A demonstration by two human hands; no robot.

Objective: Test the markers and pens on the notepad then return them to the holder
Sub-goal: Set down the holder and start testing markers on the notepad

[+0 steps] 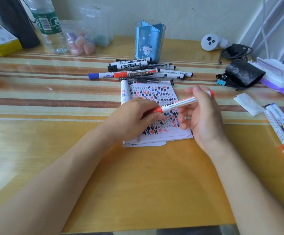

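- Both hands were on 1 red-capped white whiteboard marker (180, 103), held level and slightly tilted above the small white notepad covered in black, red and blue hash marks (154, 106).
- The left hand (134, 119) had its fingertips pinched on the red cap end; the right hand (204, 114) had thumb and fingers wrapped around the barrel, with the red tail poking out past the thumb.
- That split grip looked like a cap being pulled off or pushed on; which one, I couldn't tell.
- The notepad sat directly under both sets of fingers, so the tip had only a short drop to paper.
- Free lines remained at the pad's near edge, below the fingers, by the right wrist; that looked like the place for a fresh mark.
- Beyond the fingertips lay a loose pile of black, blue and red markers and thin pens (141, 72), touching the pad's far edge.
- Behind that pile stood the blue clear-walled pen holder with a cartoon face (148, 41), which looked empty.
- To the right of the right hand, well apart, 2 or 3 more markers (281, 128) lay near the table's edge.
- The yellow tabletop (137, 184) near the forearms was open for moving.
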